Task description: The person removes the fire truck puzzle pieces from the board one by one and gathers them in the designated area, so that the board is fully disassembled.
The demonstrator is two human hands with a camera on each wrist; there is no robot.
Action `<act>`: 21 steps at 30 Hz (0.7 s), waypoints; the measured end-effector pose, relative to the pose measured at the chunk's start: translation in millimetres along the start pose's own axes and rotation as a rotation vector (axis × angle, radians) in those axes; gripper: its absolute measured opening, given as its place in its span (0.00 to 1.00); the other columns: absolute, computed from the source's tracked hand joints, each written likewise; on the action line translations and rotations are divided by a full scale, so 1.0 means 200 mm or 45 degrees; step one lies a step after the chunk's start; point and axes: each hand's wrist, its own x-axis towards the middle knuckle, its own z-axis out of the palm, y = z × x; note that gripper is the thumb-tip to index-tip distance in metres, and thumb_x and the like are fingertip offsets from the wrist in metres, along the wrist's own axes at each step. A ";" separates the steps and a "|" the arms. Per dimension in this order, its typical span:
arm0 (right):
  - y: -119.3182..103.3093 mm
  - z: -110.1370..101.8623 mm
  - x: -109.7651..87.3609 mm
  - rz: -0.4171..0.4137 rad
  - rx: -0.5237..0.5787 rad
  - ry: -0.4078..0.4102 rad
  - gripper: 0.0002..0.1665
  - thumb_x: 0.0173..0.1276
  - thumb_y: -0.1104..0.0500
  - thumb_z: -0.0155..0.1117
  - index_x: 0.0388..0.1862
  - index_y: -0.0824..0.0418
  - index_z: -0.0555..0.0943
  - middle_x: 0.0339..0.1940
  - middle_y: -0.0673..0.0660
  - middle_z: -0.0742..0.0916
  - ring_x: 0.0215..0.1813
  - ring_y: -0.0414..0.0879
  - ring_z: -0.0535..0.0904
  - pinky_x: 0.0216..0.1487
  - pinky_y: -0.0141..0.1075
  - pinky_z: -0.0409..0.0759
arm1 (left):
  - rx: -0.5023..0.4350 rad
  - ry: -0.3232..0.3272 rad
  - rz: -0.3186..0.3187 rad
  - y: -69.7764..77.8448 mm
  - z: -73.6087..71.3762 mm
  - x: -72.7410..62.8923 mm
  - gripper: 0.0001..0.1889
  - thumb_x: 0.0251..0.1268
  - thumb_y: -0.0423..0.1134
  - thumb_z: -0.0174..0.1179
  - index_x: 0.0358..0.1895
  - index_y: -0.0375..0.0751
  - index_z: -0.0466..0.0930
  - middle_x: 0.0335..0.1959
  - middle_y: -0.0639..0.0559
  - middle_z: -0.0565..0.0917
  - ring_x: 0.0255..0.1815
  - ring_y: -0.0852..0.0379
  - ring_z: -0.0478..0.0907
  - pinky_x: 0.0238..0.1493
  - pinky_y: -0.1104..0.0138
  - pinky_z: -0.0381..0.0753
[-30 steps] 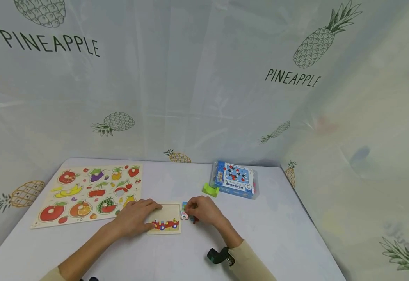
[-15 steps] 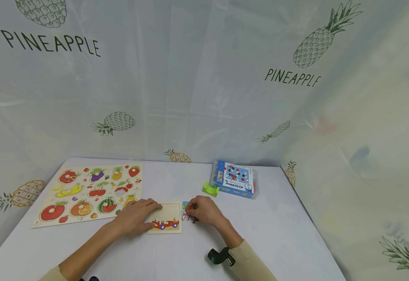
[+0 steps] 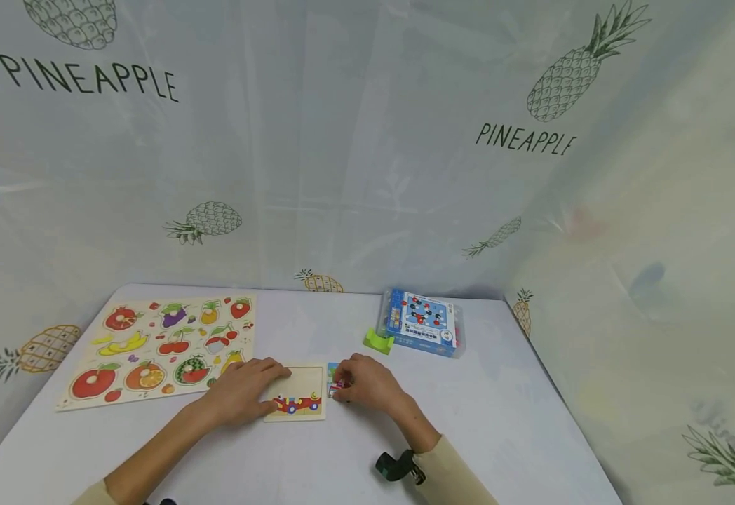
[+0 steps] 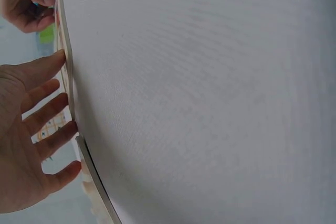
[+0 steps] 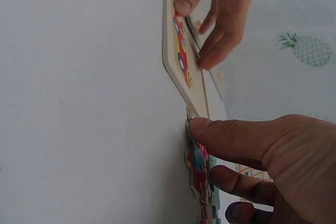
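A small wooden puzzle board [image 3: 304, 379] lies mid-table, with a red vehicle along its near side. My left hand [image 3: 244, 391] rests on its left part, thumb at the near edge, fingers fairly straight and spread. Just right of the board are several colourful jigsaw pieces [image 5: 198, 169], partly hidden under my right hand [image 3: 370, 382]. That hand pinches one of them; its thumb [image 5: 231, 135] presses on a piece near the board's corner. In the left wrist view, the left hand [image 4: 23, 145] shows its palm beside the board's edge.
A large fruit picture board [image 3: 155, 354] lies at the left, close to my left hand. Farther back on the right are a bright green plastic piece [image 3: 378, 341] and a blue-labelled box [image 3: 424, 322]. A pineapple-print curtain [image 3: 342, 175] hangs behind the white table.
My right thumb has shifted toward the near side of the pieces, and a pink part now shows between the fingers. The left hand and board have stayed put.
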 end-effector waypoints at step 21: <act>-0.01 0.02 -0.04 0.048 -0.009 0.057 0.20 0.59 0.46 0.78 0.48 0.49 0.85 0.36 0.43 0.79 0.37 0.37 0.72 0.37 0.30 0.74 | -0.005 0.005 0.006 0.00 -0.01 0.00 0.29 0.56 0.49 0.74 0.62 0.49 0.79 0.60 0.51 0.80 0.63 0.45 0.76 0.58 0.39 0.73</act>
